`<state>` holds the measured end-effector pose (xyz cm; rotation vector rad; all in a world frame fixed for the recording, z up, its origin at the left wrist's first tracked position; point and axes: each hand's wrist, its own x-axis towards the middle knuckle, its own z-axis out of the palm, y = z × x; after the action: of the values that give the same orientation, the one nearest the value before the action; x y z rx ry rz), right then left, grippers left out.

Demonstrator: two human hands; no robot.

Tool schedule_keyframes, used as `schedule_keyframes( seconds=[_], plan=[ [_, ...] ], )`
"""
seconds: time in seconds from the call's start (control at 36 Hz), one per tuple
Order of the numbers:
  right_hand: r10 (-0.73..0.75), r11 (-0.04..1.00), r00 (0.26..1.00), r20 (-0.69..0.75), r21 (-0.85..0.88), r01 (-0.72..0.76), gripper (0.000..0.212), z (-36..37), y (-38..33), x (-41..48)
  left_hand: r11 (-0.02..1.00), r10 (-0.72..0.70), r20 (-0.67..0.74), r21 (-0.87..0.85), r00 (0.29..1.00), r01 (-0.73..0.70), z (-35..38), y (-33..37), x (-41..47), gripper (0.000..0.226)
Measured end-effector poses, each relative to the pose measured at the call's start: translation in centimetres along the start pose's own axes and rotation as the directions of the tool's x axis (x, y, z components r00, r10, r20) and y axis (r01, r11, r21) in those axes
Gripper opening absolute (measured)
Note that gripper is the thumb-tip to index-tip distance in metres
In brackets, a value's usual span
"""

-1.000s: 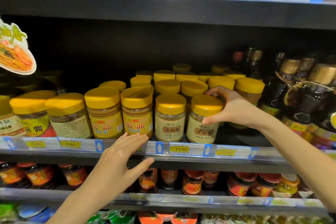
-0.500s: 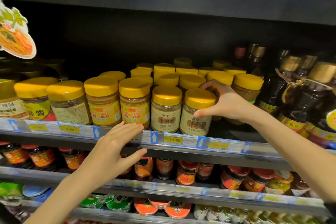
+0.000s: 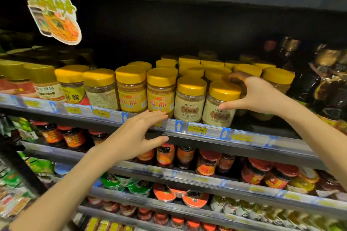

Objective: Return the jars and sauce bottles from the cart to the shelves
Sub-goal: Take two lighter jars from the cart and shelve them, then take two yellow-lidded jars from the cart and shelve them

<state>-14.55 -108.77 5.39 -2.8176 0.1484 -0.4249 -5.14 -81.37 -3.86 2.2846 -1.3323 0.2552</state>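
Observation:
A sesame paste jar (image 3: 216,118) with a yellow lid and cream label stands at the front of the middle shelf (image 3: 249,139), beside a matching jar (image 3: 189,103). My right hand (image 3: 257,95) wraps around it from the right, thumb on the label and fingers curled behind the lid. My left hand (image 3: 135,135) is flat and open in front of the shelf's price rail, just below two yellow-labelled jars (image 3: 146,97), holding nothing. More yellow-lidded jars fill the rows behind. The cart is out of view.
Dark sauce bottles (image 3: 326,90) crowd the shelf right of the jars. A cardboard noodle sign (image 3: 56,17) hangs at upper left. The shelf below holds red-labelled sauce jars (image 3: 206,165); lower ones hold small tubs (image 3: 174,195). A gap lies right of the held jar.
My right hand stays on the sesame paste jar, its thumb sliding lower onto the label. My left hand has hardly moved. The view has tilted down and to the left.

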Motion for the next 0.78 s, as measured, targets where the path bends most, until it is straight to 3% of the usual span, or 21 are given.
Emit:
schedule_keyframes(
  seconds=[0.08,0.17,0.39,0.5,0.64,0.78],
  plan=[
    [-0.028,0.994,0.998,-0.053,-0.112,0.021,0.089,-0.7,-1.9,-0.7,1.000,-0.011,0.047,-0.016,0.999,0.012,-1.6,-0.2,-0.8,0.063],
    [-0.102,0.990,0.993,-0.054,-0.102,0.096,0.079,-0.3,-5.1,-1.7,0.999,-0.024,0.094,0.025,0.995,0.022,-3.4,-1.2,-2.8,0.063],
    [-0.301,0.950,0.938,0.171,-0.037,0.311,0.069,8.3,-17.3,-2.2,0.961,-0.255,0.244,0.173,0.935,0.217,-8.7,-7.8,-13.1,0.061],
    [-0.358,0.920,0.874,0.328,-0.038,0.391,0.073,14.0,-23.6,-0.8,0.899,-0.429,0.283,0.228,0.858,0.375,-11.3,-11.9,-20.2,0.061],
    [-0.443,0.864,0.737,0.511,0.022,0.504,0.076,20.4,-32.3,1.1,0.765,-0.642,0.270,0.301,0.718,0.570,-14.4,-16.5,-30.1,0.060],
    [-0.499,0.797,0.613,0.612,0.048,0.602,0.075,25.7,-40.0,3.0,0.579,-0.815,0.237,0.320,0.528,0.750,-17.1,-18.3,-38.2,0.069]
  ],
)
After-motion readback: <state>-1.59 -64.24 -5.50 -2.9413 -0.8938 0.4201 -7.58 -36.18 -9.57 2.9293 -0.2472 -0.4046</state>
